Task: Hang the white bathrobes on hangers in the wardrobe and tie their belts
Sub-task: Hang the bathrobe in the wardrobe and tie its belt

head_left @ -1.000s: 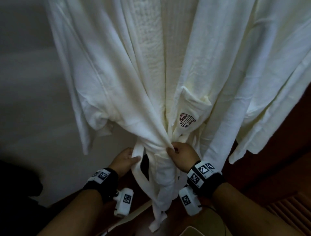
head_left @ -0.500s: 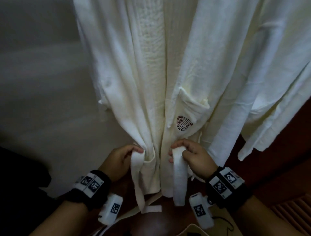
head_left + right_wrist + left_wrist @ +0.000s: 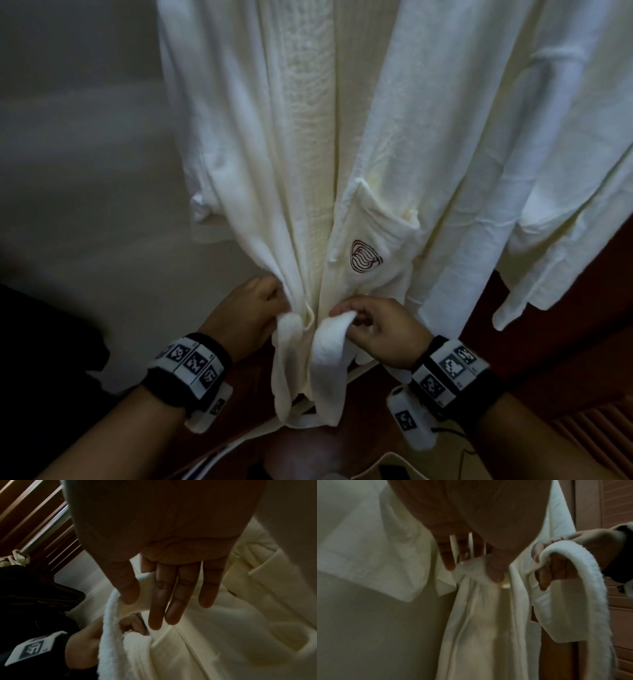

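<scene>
White bathrobe (image 3: pixel 376 137) hangs in the wardrobe, front panels gathered at waist height; a second white garment (image 3: pixel 565 154) hangs just beside it on the right. The terry looks thick, soft and limp — no stiffness to push against, probably light, with a grippy nap that should hold a knot. Best hold, I'd judge, is on each belt end close to the waist, so the loose tails don't drag. Left hand (image 3: pixel 250 315) is curled on the left belt end (image 3: pixel 286 359), thumb pressing it against the gathered robe edge. Right hand (image 3: pixel 380 329) pinches the right belt end (image 3: pixel 329 356) between thumb and forefinger, other fingers hanging straight — strip draped over the hand, both wrists level at the waist.
</scene>
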`<state>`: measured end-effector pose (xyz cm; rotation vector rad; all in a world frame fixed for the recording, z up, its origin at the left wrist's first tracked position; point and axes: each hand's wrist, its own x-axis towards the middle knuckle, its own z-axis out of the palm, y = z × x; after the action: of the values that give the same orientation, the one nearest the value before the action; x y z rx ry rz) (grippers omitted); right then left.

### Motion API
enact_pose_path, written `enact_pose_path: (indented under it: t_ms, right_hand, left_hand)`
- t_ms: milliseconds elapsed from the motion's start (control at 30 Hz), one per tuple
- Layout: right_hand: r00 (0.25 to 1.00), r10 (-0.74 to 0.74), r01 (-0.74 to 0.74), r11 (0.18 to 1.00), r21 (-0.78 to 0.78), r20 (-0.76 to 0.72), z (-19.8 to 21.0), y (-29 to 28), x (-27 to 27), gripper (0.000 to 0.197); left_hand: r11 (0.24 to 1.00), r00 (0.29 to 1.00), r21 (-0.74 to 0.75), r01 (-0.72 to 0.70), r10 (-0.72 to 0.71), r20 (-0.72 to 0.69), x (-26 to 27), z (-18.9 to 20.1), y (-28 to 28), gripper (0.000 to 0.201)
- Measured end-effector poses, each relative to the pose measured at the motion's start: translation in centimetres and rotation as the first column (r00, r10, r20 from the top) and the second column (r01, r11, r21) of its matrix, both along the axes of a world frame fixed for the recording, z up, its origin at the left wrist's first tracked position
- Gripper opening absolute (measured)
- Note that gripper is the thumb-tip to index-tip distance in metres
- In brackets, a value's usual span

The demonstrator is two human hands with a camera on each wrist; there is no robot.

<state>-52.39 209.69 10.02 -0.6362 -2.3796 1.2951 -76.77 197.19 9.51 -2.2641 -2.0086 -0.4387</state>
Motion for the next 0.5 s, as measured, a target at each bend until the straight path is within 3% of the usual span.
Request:
enact_pose_path:
  t_ms: [100, 200, 300, 400, 500]
  right_hand:
    - [0.997, 0.078, -0.078, 0.996, 0.032, 0.008, 0.4, -0.1, 0.1, 0.015]
    - [0.991, 0.121, -0.124, 0.991, 0.046, 0.059, 0.8, -0.1, 0.2, 0.01]
    - [0.973, 0.177, -0.183, 0.983, 0.028, 0.148, 1.3, -0.2, 0.2, 0.007]
    - [0.945, 0.223, -0.244, 0.968, 0.064, 0.238, 1.6, -0.3, -0.2, 0.019]
    - [0.928, 0.244, -0.28, 0.955, 0.094, 0.28, 1.6, -0.3, -0.7, 0.031]
  left_hand:
    - [0.987, 0.995, -0.131, 0.098, -0.095, 0.025, 0.5, 0.6, 0.1, 0.018]
    - [0.969, 0.995, -0.234, 0.084, -0.094, -0.033, 0.5, 1.5, 1.2, 0.027]
    - [0.944, 0.999, -0.328, 0.045, -0.045, 0.006, 1.3, 2.7, 2.8, 0.032]
    - [0.895, 0.994, -0.443, -0.047, 0.086, 0.067, 1.9, 3.1, 4.4, 0.049]
    - [0.869, 0.973, -0.495, 0.001, 0.114, 0.202, 2.3, 2.6, 5.1, 0.057]
